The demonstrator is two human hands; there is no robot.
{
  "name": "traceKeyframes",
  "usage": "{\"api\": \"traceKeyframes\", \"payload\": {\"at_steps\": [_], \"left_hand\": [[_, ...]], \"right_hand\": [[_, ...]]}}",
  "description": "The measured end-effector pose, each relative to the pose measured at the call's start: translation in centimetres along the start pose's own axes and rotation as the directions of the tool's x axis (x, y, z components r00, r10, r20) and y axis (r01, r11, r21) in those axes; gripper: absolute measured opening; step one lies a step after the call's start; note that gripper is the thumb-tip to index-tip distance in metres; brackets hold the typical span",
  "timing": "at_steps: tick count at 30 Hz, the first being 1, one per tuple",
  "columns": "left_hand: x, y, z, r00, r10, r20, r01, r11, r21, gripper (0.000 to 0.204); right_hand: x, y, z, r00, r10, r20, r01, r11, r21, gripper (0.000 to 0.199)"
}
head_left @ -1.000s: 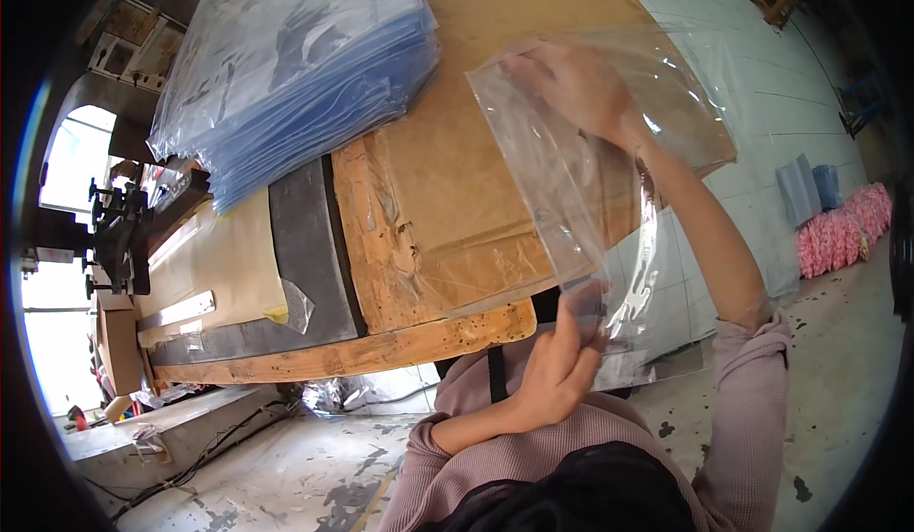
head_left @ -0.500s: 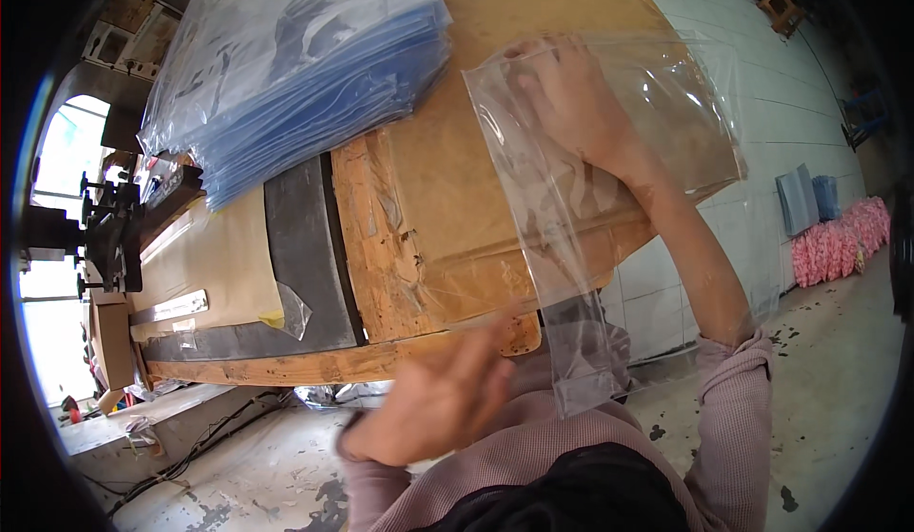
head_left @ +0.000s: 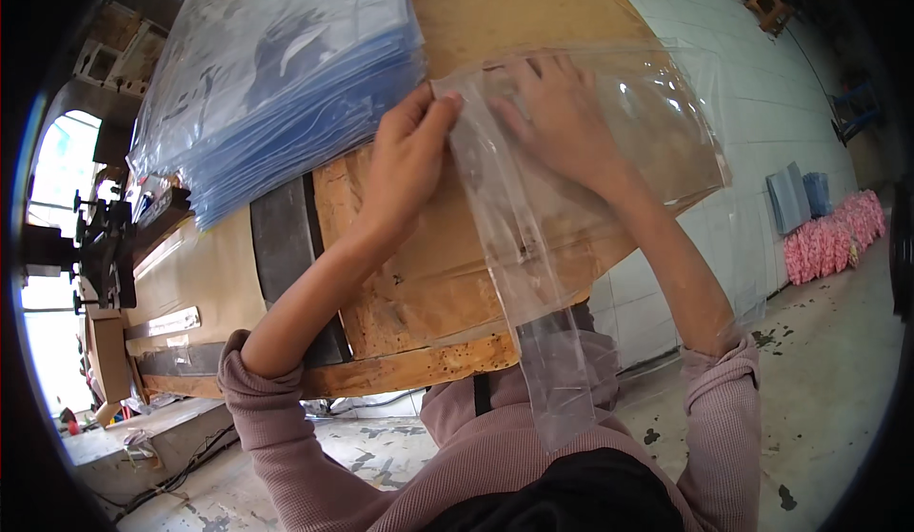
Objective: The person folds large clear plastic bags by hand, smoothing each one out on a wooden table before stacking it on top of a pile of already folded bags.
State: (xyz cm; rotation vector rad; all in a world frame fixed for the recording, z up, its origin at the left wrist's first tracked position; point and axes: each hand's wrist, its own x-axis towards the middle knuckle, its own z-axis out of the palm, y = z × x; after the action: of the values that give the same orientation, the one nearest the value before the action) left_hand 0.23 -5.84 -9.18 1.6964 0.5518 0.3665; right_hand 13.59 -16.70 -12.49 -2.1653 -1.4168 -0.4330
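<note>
A large clear plastic sheet or bag lies over the table, and its near end hangs past the table edge against my body. With thumb and fingers closed, my left hand pinches its far left corner. My right hand rests on the table at the plastic's far part, fingers spread and slightly bent. Whether that hand is over or under the clear film, I cannot tell. Left of my left hand stands a tall stack of bluish clear plastic sheets.
Brown paper covers part of the wooden table, whose worn front edge faces me. A black strip and a metal clamp-like fixture are at left. Pink bundles and blue sheets sit on the floor at right.
My left hand has moved up from near the front edge to the plastic's far left corner and taken hold of it. The plastic and the right hand have shifted slightly in view.
</note>
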Motion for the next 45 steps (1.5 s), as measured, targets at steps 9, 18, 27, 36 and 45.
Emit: {"api": "traceKeyframes", "payload": {"at_steps": [9, 18, 27, 36, 45], "left_hand": [[-0.9, 2.1, 0.8, 0.998, 0.007, -0.055, -0.026, 0.935, -0.355, 0.016], [-1.0, 1.0, 0.9, 0.996, 0.036, -0.08, -0.062, 0.936, -0.345, 0.017], [-0.9, 1.4, 1.3, 0.996, 0.047, -0.075, -0.07, 0.934, -0.35, 0.018], [-1.3, 1.9, 2.3, 0.985, -0.039, -0.167, -0.034, 0.911, -0.412, 0.019], [-1.3, 1.0, 1.3, 0.995, 0.066, -0.08, -0.089, 0.936, -0.341, 0.018]], "right_hand": [[0.0, -0.1, -1.0, 0.999, -0.025, 0.035, 0.019, 0.988, 0.154, 0.037], [-0.1, 0.2, -0.6, 0.998, -0.01, 0.064, -0.003, 0.981, 0.193, 0.037], [0.0, 0.2, -0.9, 0.997, -0.033, 0.071, 0.013, 0.965, 0.262, 0.039], [0.1, 0.0, -0.6, 0.999, -0.016, 0.048, 0.001, 0.953, 0.303, 0.036], [0.2, 0.2, -0.1, 0.998, -0.06, -0.022, 0.064, 0.948, 0.312, 0.034]]}}
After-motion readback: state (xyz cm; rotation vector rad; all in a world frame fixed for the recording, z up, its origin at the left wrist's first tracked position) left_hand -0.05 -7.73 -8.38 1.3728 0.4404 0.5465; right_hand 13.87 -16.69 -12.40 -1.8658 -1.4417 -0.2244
